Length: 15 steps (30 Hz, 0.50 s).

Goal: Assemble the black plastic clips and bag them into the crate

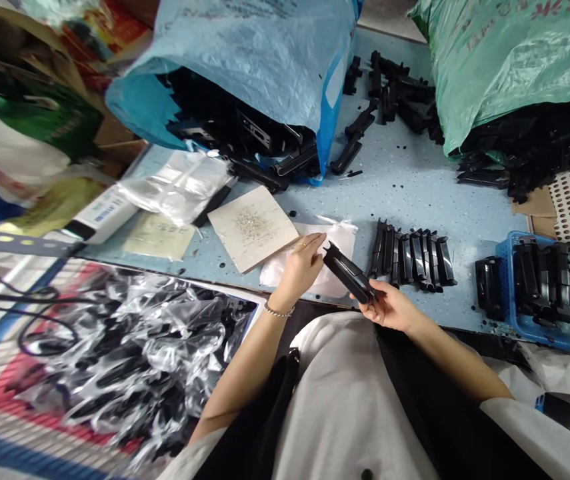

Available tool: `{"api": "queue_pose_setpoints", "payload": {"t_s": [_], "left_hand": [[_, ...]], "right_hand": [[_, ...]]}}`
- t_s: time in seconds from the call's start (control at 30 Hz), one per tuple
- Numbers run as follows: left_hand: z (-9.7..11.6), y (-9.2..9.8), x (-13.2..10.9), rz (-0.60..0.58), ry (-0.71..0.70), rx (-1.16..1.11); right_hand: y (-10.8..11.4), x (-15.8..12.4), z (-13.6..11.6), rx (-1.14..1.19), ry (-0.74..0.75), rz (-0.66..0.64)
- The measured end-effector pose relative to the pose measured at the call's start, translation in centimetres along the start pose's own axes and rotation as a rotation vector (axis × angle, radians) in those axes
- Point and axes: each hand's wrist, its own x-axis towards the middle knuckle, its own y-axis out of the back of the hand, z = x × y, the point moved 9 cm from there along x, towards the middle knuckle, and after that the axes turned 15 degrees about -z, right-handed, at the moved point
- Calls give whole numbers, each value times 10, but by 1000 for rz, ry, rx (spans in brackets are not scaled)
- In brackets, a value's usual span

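My right hand (383,307) is closed around the lower end of a long black plastic part (349,272) with an open slot along its middle. The part is tilted, its forked far end pointing up and left towards my left hand. My left hand (305,263) is just left of that end, fingers stretched out and apart from the part; its thumb is mostly hidden. Beneath the left hand lie thin clear plastic bags (341,239) and the edge of a pale square board (253,227) with small specks scattered on it.
Several similar black parts (412,257) stand in a row on the blue table (315,203). More fill a blue basket (515,293), a blue sack (245,40) and a green sack (519,60). Bagged black pieces (149,353) are heaped below, at left.
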Motion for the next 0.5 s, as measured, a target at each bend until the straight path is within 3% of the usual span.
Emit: {"api": "queue_pose_setpoints", "payload": {"t_s": [0.13,0.3,0.43,0.5], "left_hand": [[33,-16,-18,-66,-169,46],[78,-52,-48,-259,-406,-38],[82,-58,-56,-279,-394,-110],[81,-51,-61,-257,-346,-135]], "right_hand": [[9,23,-3,3,-21,55],[8,29,-22,-185,148,100],[-27,5,-38,-850,380,189],[-54,-3,-35,-1165,381,136]]}}
